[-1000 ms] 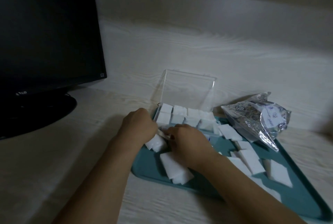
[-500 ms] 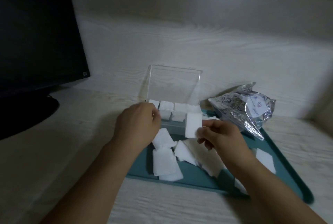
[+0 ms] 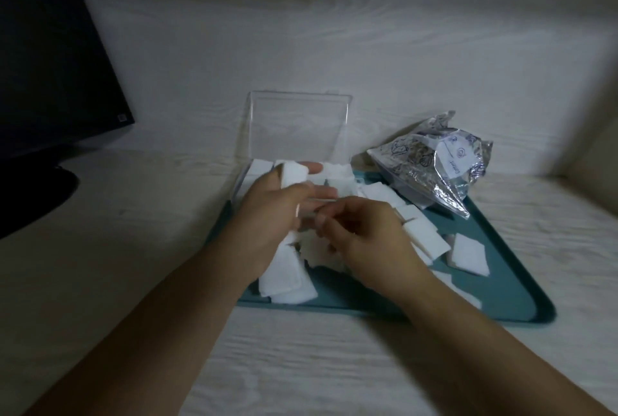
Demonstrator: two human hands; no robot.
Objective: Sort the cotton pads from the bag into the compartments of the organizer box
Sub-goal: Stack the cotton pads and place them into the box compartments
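The clear organizer box (image 3: 337, 178) stands at the back of the teal tray (image 3: 501, 285), its lid (image 3: 297, 124) upright and its compartments holding white cotton pads. My left hand (image 3: 274, 211) holds one cotton pad (image 3: 294, 173) between thumb and fingers just over the box's front left. My right hand (image 3: 364, 235) is curled right beside it, fingertips over a heap of loose pads (image 3: 287, 275). Motion blur hides whether it grips one. The crinkled silver bag (image 3: 431, 164) lies at the tray's back right.
More loose pads (image 3: 466, 253) are scattered on the tray's right half. A black monitor (image 3: 50, 64) on its stand fills the far left. The tray sits on a pale wood-grain desk (image 3: 133, 248) backed by a wall.
The pad that my right hand held up is now in my left hand over the box. My right hand has dropped towards the loose pads, and the view has shifted slightly.
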